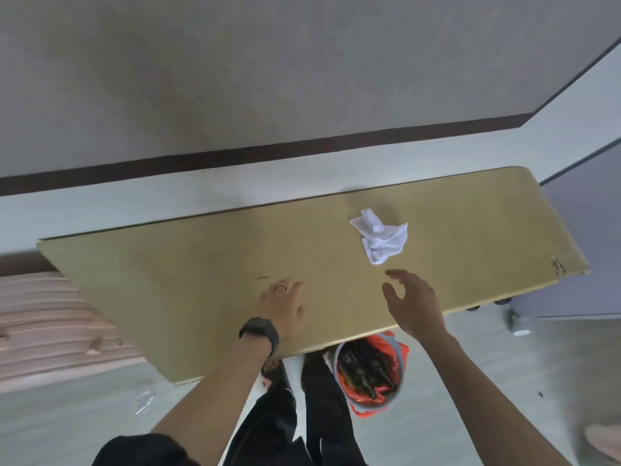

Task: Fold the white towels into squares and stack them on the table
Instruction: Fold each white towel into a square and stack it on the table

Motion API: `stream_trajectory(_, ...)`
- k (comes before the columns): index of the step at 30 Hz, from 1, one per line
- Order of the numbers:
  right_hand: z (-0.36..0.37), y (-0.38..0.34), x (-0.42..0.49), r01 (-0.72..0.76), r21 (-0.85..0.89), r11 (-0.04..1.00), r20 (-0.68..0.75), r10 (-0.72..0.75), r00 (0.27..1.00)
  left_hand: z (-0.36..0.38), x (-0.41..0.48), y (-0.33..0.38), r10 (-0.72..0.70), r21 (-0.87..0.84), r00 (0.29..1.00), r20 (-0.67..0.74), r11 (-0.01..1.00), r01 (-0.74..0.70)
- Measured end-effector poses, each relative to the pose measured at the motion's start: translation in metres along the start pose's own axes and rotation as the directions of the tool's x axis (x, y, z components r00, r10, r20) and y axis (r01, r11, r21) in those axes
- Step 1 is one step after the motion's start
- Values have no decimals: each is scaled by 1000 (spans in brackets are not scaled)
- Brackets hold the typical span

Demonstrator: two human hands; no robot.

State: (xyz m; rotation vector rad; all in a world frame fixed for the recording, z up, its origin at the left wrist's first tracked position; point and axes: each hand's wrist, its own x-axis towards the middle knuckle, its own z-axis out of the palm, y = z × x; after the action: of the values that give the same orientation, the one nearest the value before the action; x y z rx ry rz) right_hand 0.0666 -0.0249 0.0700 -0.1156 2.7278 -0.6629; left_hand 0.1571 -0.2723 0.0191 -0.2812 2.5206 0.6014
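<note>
One white towel [379, 238] on the surface [168, 280], just one, crumpled in a heap. Two grips in play. The right grip [413, 304] hovers released, fingers spread, holding nothing; the towel lies just beyond its fingertips, not touching. The left grip [282, 306] (one ring, one black watch [260, 332] at the wrist) rests loose on the surface beside the right, also holding nothing. Back from the right grip, under the surface's near edge, sits one bucket [369, 371] of dark bottles.
</note>
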Motion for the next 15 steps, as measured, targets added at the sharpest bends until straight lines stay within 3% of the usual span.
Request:
stream_trajectory(4,8,8,66,-10,-109,994,42,15,999,8,50,-4,-42,43,999,26,998,40)
stream_trajectory(12,41,28,157,125,-315,941,42,-117,992,57,92,-22,-106,40,989,107,994,103)
stream_trajectory(15,52,38,171,103,-388,916,111,-64,992,62,94,-24,-124,34,986,113,992,121)
